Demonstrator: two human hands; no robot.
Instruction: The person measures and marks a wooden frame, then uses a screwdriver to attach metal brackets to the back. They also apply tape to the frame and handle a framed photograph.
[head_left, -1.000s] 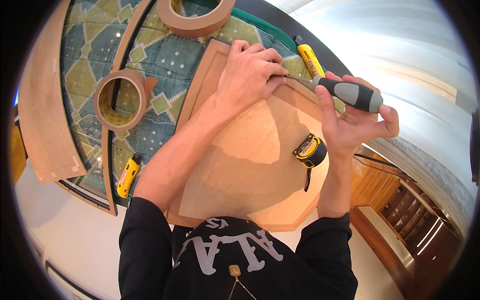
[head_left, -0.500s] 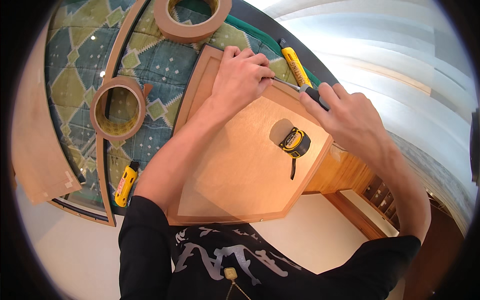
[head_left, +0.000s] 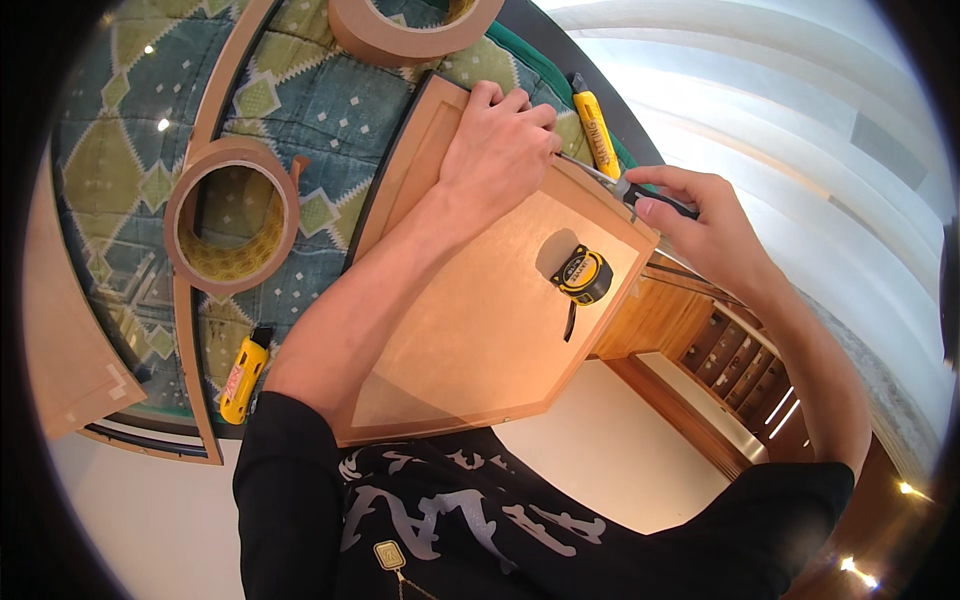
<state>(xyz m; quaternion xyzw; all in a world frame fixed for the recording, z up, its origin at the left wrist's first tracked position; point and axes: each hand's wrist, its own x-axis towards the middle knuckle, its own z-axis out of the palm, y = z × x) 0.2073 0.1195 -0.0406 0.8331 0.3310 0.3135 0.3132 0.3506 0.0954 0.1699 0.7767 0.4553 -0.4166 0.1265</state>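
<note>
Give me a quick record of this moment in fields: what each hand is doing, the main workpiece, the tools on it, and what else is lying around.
Left hand: pressed on the far edge of the wooden panel
Right hand: grips a screwdriver, its tip pointing at the left hand's fingers
On the panel: yellow and black tape measure
Beyond the panel: yellow utility knife
Surface: green patterned cloth
Also on the cloth: two brown tape rolls, the second at the top; another yellow knife
</note>
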